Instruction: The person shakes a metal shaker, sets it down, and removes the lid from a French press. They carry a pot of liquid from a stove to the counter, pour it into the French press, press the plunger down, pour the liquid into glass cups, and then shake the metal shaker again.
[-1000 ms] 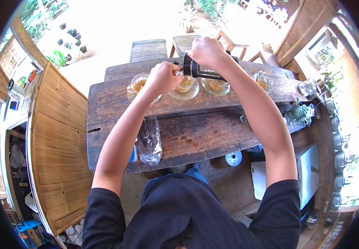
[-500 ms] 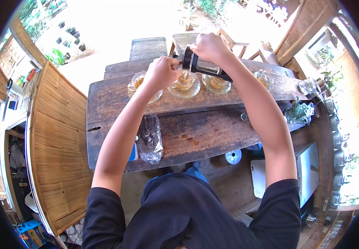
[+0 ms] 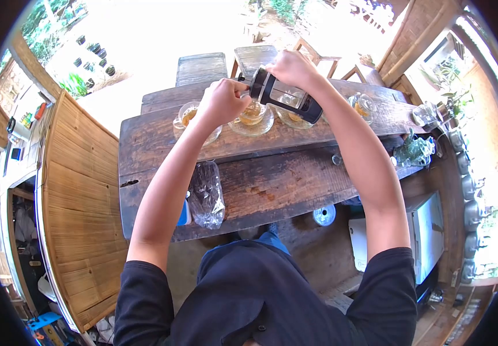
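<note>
My right hand (image 3: 291, 69) is wrapped round the handle side of a French press (image 3: 286, 98) with a clear body and black lid and base. The press is tipped, its lid end to the left over a glass cup (image 3: 253, 115) of amber contents on a glass saucer (image 3: 260, 128). By the lid, my left hand (image 3: 224, 101) has its fingers closed; what they pinch is hidden. Left of it stands another glass cup (image 3: 187, 115), partly behind my wrist. A third glass cup (image 3: 293, 117) sits below the press, and a fourth glass cup (image 3: 364, 109) stands farther right.
The cups stand on a dark wooden table (image 3: 157, 138). A clear plastic package (image 3: 206, 193) lies on the nearer, lower surface. Glass jars (image 3: 427, 115) and a greenish glass vessel (image 3: 415, 151) are at the right end. Wooden stools (image 3: 200, 66) stand beyond the table.
The French press has tilted further, its base end swinging down and more of its clear body showing. My left hand stays by the lid. The view has shifted slightly.
</note>
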`<state>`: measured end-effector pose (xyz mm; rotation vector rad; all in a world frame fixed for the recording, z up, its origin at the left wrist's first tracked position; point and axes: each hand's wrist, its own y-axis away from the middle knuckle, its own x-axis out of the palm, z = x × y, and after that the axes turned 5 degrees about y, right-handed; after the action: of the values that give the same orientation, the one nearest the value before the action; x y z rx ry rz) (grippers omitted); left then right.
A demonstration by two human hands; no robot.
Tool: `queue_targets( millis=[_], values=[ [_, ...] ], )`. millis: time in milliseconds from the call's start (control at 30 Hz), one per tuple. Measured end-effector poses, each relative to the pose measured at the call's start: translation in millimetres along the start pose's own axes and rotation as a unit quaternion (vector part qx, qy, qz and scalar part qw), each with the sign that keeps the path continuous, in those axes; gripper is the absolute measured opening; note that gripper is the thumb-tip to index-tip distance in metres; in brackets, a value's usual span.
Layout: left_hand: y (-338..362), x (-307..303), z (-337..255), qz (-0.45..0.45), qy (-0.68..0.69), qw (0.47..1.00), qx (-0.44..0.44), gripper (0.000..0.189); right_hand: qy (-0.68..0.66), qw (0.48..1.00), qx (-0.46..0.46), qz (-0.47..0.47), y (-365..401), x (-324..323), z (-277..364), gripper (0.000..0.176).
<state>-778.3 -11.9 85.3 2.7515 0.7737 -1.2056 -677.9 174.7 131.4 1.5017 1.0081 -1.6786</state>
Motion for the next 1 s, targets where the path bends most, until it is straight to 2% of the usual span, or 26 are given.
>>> queue_targets(
  millis=[133,200,333,400,467,533,600,633,667,733,767,800,867,900,933,1000],
  values=[
    [0.9,-2.5,-1.8,0.001,-0.003,1.000,-0.004,0.036,-0.032,0.999,0.036,-0.021,6.6,-9.1,6.5,0.048],
    [1.6,-4.1,-3.2,0.003,0.000,1.000,-0.009,0.037,-0.042,0.998,0.050,0.020,7.4,-14.5,9.2,0.047],
    [2.9,-1.9,-6.2,-0.019,0.018,1.000,-0.001,0.040,-0.046,0.997,0.055,0.007,8.2,-11.7,0.9,0.045],
    [4.5,-3.0,-12.1,-0.027,0.018,0.999,0.005,0.041,-0.112,0.987,0.100,0.050,14.1,-17.6,-5.2,0.043],
    [6.4,-5.3,-21.5,-0.033,0.019,0.999,0.012,0.043,-0.156,0.978,0.129,0.049,27.3,-26.4,-12.4,0.041],
    [8.0,-5.1,-33.9,-0.079,-0.007,0.993,0.083,0.045,-0.200,0.965,0.163,0.049,46.6,-34.6,-18.5,0.040],
    [11.5,-6.3,-52.5,-0.084,-0.014,0.991,0.107,0.047,-0.378,0.903,0.205,0.008,70.2,-41.2,-23.2,0.035],
    [13.6,-6.1,-62.7,-0.095,-0.021,0.987,0.128,0.049,-0.423,0.876,0.232,-0.028,86.8,-49.3,-15.0,0.029],
    [15.7,-4.4,-73.0,-0.088,-0.016,0.987,0.133,0.049,-0.420,0.874,0.241,-0.031,97.4,-46.9,-17.3,0.029],
    [20.3,1.7,-94.0,-0.104,-0.042,0.981,0.158,0.051,-0.534,0.796,0.261,-0.114,115.7,-40.5,-30.6,0.029],
    [24.1,6.6,-102.3,-0.124,-0.039,0.973,0.191,0.052,-0.569,0.785,0.232,-0.075,127.5,-35.3,-49.8,0.025],
    [31.5,10.3,-112.6,-0.117,-0.035,0.972,0.199,0.052,-0.567,0.783,0.241,-0.083,139.7,-32.7,-51.4,0.025],
    [49.8,19.4,-135.0,-0.154,0.047,0.951,0.263,0.052,-0.684,0.663,0.231,-0.201,172.0,-25.5,-39.1,0.024],
    [57.8,30.3,-141.4,-0.181,0.091,0.930,0.307,0.049,-0.716,0.617,0.238,-0.225,187.6,-19.8,-40.0,0.023],
    [69.6,38.2,-150.0,-0.172,0.095,0.928,0.317,0.049,-0.717,0.612,0.234,-0.238,207.2,-12.3,-43.5,0.022],
    [97.1,54.3,-167.8,-0.124,0.131,0.937,0.300,0.035,-0.712,0.599,0.247,-0.269,249.8,-2.7,-44.8,0.025]
  ],
)
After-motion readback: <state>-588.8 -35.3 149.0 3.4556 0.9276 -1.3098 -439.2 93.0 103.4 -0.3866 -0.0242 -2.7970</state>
